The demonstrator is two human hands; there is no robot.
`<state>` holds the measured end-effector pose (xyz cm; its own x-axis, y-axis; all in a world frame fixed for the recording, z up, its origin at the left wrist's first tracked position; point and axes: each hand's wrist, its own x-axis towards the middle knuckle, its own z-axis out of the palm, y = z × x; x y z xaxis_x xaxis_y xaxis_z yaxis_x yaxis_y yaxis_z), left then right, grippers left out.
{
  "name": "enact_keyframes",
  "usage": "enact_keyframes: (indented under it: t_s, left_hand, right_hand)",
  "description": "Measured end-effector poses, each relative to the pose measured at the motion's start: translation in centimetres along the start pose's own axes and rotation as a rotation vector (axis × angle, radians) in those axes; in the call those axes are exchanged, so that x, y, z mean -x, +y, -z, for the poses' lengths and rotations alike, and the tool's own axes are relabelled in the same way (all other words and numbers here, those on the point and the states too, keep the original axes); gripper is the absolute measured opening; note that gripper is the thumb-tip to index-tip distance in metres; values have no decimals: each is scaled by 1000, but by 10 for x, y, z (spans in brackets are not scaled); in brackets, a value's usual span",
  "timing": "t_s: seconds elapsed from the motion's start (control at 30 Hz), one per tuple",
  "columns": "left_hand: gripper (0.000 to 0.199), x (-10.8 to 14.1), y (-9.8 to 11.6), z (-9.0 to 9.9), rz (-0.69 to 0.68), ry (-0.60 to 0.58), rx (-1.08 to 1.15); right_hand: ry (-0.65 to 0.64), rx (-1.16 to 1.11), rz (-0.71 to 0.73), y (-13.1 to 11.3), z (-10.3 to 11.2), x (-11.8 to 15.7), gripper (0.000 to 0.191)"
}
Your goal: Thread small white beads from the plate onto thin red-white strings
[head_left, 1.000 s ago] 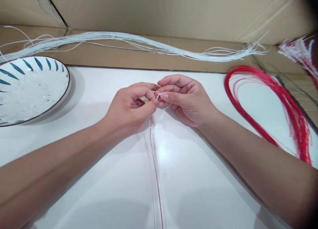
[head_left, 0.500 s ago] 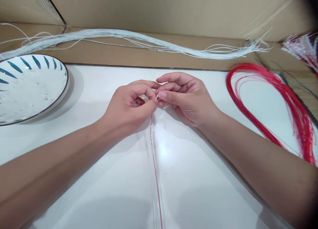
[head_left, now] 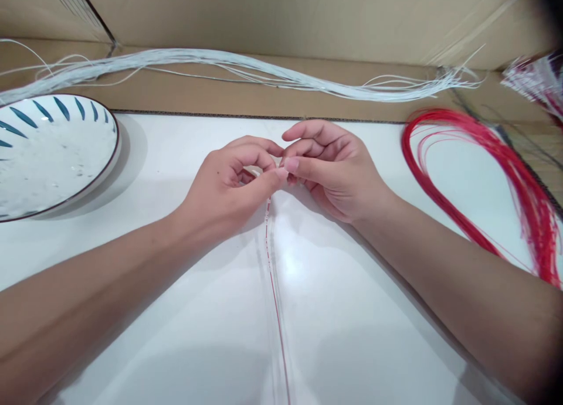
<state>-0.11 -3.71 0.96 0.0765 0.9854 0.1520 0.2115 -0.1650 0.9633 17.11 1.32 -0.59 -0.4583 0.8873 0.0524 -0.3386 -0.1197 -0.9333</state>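
My left hand (head_left: 241, 173) is closed in a pinch on a thin red cord (head_left: 277, 311). The cord hangs from under the fingers and runs down the white tabletop towards me. Small pale bits, perhaps beads, sit along its upper stretch. My right hand (head_left: 328, 167) meets the left at the fingertips, its thumb and index finger pressed together. Whatever lies between these tips is tiny and mostly hidden. The other right fingers are loosely curled.
A white bowl (head_left: 57, 159) with blue-green strokes and small pale pieces inside stands left. Behind lies a bundle of white cords (head_left: 246, 62) on cardboard. A looped red cord bundle (head_left: 519, 176) rests right, with red-and-white strands (head_left: 534, 82) beyond.
My right hand has risen slightly and shifted a little right. The left thumb now reaches further right, against the right thumb tip. The white bit seen between the fingertips before is now mostly covered.
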Motion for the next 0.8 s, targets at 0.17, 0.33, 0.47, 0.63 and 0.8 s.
enact_keyframes:
  t_s: [0.17, 0.33, 0.47, 0.63, 0.8]
  left_hand:
    - [21, -1, -1, 0, 48, -45, 53]
    - [8, -2, -3, -1, 4, -84, 44]
    - [15, -1, -2, 0, -12, -61, -18]
    - [20, 0, -2, 0, -30, -30, -50]
    - [17, -2, -2, 0, -21, -5, -21]
  right_hand:
    - [70, 69, 36, -2, -4, 3, 31]
    - [111, 108, 45, -2, -3, 2, 30]
    - [96, 134, 81, -1, -1, 3, 28]
    - [143, 317, 205, -1, -2, 5, 27]
    - [175, 351, 222, -1, -5, 6, 26]
